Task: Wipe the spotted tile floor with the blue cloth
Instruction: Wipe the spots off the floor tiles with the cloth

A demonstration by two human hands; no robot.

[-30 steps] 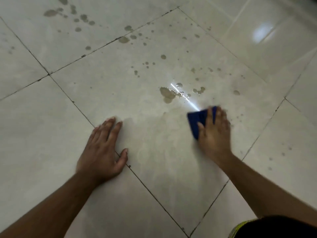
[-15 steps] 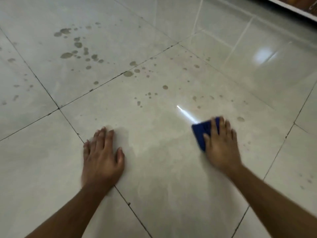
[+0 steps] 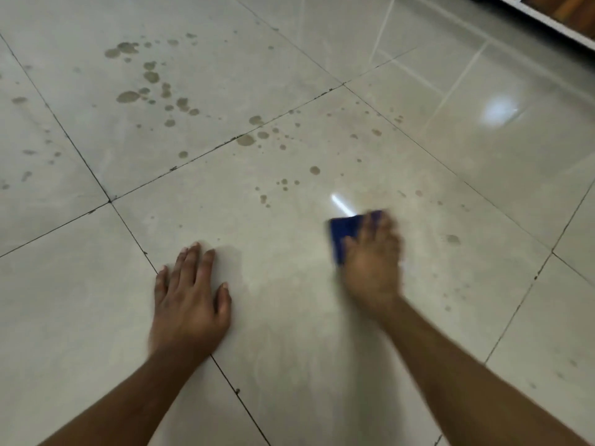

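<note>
The pale tile floor [image 3: 289,317] carries brown spots [image 3: 246,140] across its far half, with a thick cluster [image 3: 151,77] at the upper left. My right hand [image 3: 373,255] presses flat on the folded blue cloth [image 3: 343,231], which shows past the fingers and thumb; the hand is blurred with motion. Flat on the floor, fingers spread, my left hand [image 3: 190,294] rests beside a dark grout line and holds nothing. The tile between and in front of my hands looks smeared and free of spots.
Dark grout lines [image 3: 109,201] cross the floor diagonally. A white baseboard edge [image 3: 553,24] with wood behind it runs along the top right corner. A lone spot [image 3: 452,239] lies right of the cloth. A lamp reflection [image 3: 499,109] glares on the far right tile.
The big spot cluster in front of the cloth a second ago is gone. The view has tilted up, showing more far floor. My right hand and cloth have shifted slightly left; the left hand stays planted.
</note>
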